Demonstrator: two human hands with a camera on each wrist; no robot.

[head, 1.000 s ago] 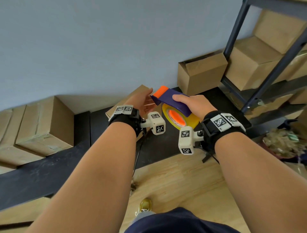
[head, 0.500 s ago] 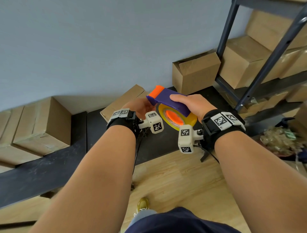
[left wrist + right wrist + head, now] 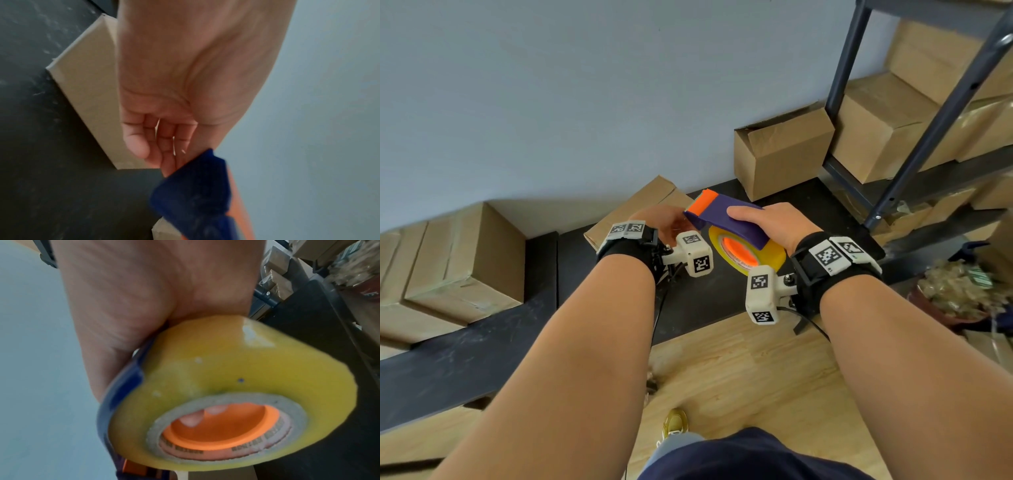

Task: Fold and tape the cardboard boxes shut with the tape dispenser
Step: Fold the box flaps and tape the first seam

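Observation:
My right hand [image 3: 767, 221] grips the purple tape dispenser [image 3: 726, 219] from above, over the black table. Its orange front tip points away from me and the yellow tape roll [image 3: 751, 255] hangs below. In the right wrist view my right hand [image 3: 152, 301] wraps the blue frame [image 3: 123, 382] over the yellow roll [image 3: 226, 369]. My left hand [image 3: 666, 222] is at the dispenser's front tip with fingers curled. In the left wrist view the fingers [image 3: 164, 139] of that hand end behind the blue dispenser [image 3: 195, 186], so their tips are hidden. A flat cardboard box [image 3: 633, 205] lies under both hands.
An open-topped box [image 3: 784, 150] stands at the wall behind. A dark metal rack [image 3: 928, 137] at the right holds several boxes. Taped boxes [image 3: 458, 260] sit at the left. A pile of crumpled tape [image 3: 955, 291] lies at the right. The black table edge [image 3: 722, 318] meets wooden floor.
My left hand's fingers went from spread beside the dispenser's tip to curled under it. The right hand kept its grip and both hands drew slightly closer together.

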